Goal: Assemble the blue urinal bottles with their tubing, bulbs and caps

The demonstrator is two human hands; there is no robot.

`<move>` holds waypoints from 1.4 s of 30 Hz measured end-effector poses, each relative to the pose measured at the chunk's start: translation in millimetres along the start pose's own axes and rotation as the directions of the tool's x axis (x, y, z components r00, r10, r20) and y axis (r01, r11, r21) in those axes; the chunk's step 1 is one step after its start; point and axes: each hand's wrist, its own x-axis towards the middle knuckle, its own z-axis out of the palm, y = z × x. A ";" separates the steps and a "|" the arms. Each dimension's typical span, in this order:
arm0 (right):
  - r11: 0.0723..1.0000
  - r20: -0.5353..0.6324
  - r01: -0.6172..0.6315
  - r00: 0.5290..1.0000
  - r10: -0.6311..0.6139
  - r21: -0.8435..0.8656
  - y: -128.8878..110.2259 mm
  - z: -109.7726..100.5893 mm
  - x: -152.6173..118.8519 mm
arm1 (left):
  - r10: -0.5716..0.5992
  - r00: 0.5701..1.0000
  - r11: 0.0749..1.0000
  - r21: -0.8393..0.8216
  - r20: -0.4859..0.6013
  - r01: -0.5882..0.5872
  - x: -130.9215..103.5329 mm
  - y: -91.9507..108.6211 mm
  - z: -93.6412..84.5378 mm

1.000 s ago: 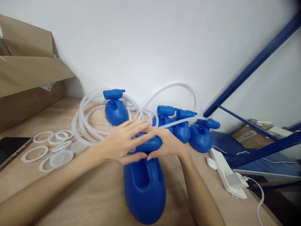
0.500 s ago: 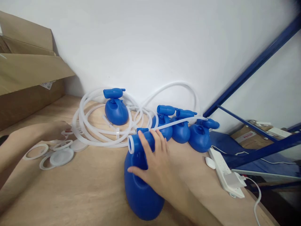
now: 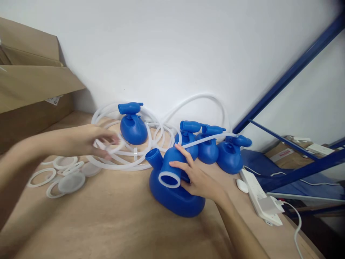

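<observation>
My right hand (image 3: 192, 176) is closed round a blue tubular head piece (image 3: 172, 160); a white ring rims its open end, which faces me. Directly under and behind it is a blue plastic bottle (image 3: 179, 207), tilted to the right, its uncovered neck (image 3: 154, 158) pointing up and left. My left hand (image 3: 101, 140) hovers in front of the coiled clear tubing, fingers curled together round something small and pale, blurred and partly hidden. Below that hand lie several white rings (image 3: 41, 177) and translucent discs (image 3: 71, 182) on the wooden table (image 3: 107, 219).
Coils of clear tube (image 3: 124, 166) lie at the back, around another blue bottle (image 3: 133, 129). Several more blue bottles (image 3: 229, 156) stand further right. A white power strip (image 3: 260, 198) runs along the right edge, beside a blue metal rack (image 3: 293, 64). Cardboard boxes (image 3: 40, 86) fill the left.
My left hand has risen from the ring pile and moved right. My right hand has turned the head piece towards me, apart from the neck, and the bottle has tipped rightward.
</observation>
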 end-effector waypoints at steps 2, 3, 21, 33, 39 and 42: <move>0.997 -0.048 -0.010 0.999 0.014 0.080 6.3 7.5 -2.7 | -0.051 0.994 0.999 0.019 0.099 0.049 26.6 42.7 15.5; 0.991 -0.065 -0.013 0.998 0.022 0.134 8.8 10.3 -3.0 | -0.033 0.994 0.999 0.035 0.104 0.029 38.6 58.3 24.2; 0.859 0.052 -0.160 0.987 0.154 0.486 24.7 11.3 -4.1 | 0.014 0.961 0.981 0.182 0.276 -0.067 63.6 102.5 67.8; 0.793 0.145 -0.122 0.988 0.044 0.597 39.9 3.7 -10.8 | 0.261 0.929 0.909 -0.256 -0.263 -0.328 52.5 105.2 145.3; 0.787 0.105 -0.032 0.994 -0.042 0.616 51.1 10.8 -12.9 | 0.681 0.724 0.713 -0.123 -0.111 -0.690 61.0 96.6 140.6; 0.790 0.108 -0.036 0.993 -0.038 0.612 55.3 11.7 -11.8 | 0.809 0.588 0.586 -0.086 0.001 -0.805 64.4 97.8 134.9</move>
